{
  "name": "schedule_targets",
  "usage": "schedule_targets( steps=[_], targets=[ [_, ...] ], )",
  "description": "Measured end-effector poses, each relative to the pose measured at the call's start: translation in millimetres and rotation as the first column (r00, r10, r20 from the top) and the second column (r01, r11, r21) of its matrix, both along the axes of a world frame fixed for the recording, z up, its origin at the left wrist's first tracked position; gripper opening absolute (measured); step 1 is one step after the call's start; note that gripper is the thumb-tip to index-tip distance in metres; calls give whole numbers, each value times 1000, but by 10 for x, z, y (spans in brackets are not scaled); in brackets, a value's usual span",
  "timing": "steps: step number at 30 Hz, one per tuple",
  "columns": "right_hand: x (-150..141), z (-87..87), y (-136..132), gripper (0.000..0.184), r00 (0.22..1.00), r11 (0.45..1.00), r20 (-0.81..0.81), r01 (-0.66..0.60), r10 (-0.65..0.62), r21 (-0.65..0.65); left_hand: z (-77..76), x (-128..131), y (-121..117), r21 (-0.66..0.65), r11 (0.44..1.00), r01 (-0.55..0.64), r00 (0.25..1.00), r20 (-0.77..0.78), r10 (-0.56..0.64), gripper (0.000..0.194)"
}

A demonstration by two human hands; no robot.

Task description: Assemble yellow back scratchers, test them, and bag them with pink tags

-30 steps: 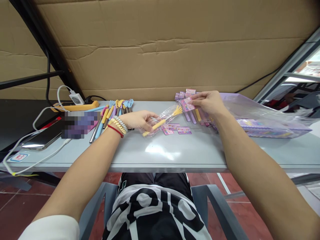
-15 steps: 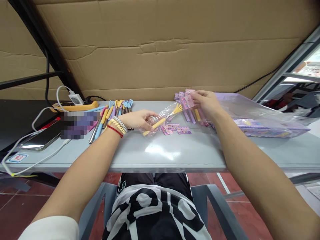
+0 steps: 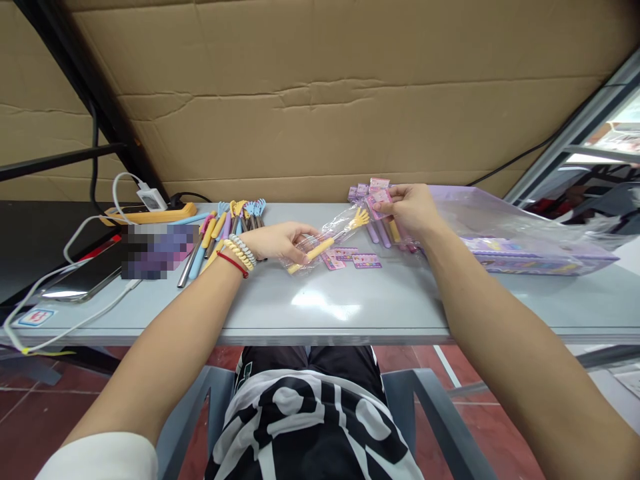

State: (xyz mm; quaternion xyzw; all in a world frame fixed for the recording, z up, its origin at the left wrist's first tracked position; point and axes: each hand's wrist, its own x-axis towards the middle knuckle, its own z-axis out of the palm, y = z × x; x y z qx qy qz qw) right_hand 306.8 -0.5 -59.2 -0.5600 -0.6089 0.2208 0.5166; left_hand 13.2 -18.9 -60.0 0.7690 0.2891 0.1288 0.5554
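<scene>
My left hand (image 3: 287, 241) is closed on the lower end of a clear plastic bag. Inside the bag lies a yellow back scratcher (image 3: 320, 249), its hand-shaped head pointing up and right. Between the thumb and fingers of my right hand (image 3: 409, 205) is a small pink printed card (image 3: 379, 199), held by the scratcher's head. Whether the card touches the bag I cannot tell. Below my right hand lie bagged scratchers (image 3: 384, 235) with purple and yellow handles. A few loose printed cards (image 3: 367, 261) rest on the table between my hands.
Unwrapped back scratchers (image 3: 215, 233) in several colours are piled left of my left wrist. Further left are a phone (image 3: 83, 280), white cables and a yellow power strip (image 3: 155, 215). A purple box (image 3: 530, 257) under clear plastic stands at right. Cardboard (image 3: 320, 133) backs the table.
My right hand has moved slightly down and left with the pink card. The bagged scratcher in my left hand has shifted slightly right, bringing its head near the card.
</scene>
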Motion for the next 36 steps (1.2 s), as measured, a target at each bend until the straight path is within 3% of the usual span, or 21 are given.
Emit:
schedule_targets(
  steps=[3, 6, 9, 10, 12, 13, 15, 18, 21, 24, 27, 36],
  targets=[
    [-56, -21, 0, 42, 998, 997, -67, 5, 0, 79, -8, -8, 14, 10, 1000, -21, 1000, 5, 21, 60],
    [-125, -17, -18, 52, 992, 967, -18, 129, -128, 221, -5, 8, 17, -11, 993, -120, 991, 58, 121, 62],
    [-222, -10, -68, 38, 970, 924, 90, 184, -226, 336, -7, 69, -1, -71, 953, -294, 934, 190, 302, 59],
    [-264, -12, -94, 32, 980, 940, 117, 115, -160, 320, -12, 96, -9, -92, 931, -352, 902, 231, 364, 57],
    [-361, -26, -159, 30, 979, 968, 145, -166, 140, 187, -24, 149, -24, -140, 883, -448, 833, 294, 469, 53],
    [-414, -36, -196, 33, 935, 936, 134, -341, 328, 90, -31, 171, -29, -159, 860, -485, 801, 314, 510, 53],
    [-518, -59, -274, 41, 801, 806, 97, -584, 591, -95, -45, 203, -34, -178, 827, -534, 756, 336, 561, 52],
    [-654, -84, -377, 39, 681, 675, 79, -691, 728, -259, -63, 229, -29, -164, 813, -559, 732, 362, 577, 50],
    [-754, -95, -447, 32, 652, 642, 61, -720, 756, -265, -86, 255, -21, -133, 837, -531, 726, 439, 530, 48],
    [-813, -97, -480, 31, 672, 651, 1, -718, 741, -247, -116, 287, -21, -73, 871, -485, 737, 502, 452, 49],
    [-829, -93, -482, 32, 723, 706, 4, -673, 690, -221, -139, 308, -34, -72, 900, -430, 767, 498, 406, 54],
    [-832, -48, -515, 55, 854, 901, 288, -403, 434, -163, -143, 326, -55, -102, 937, -335, 832, 434, 345, 55]
  ],
)
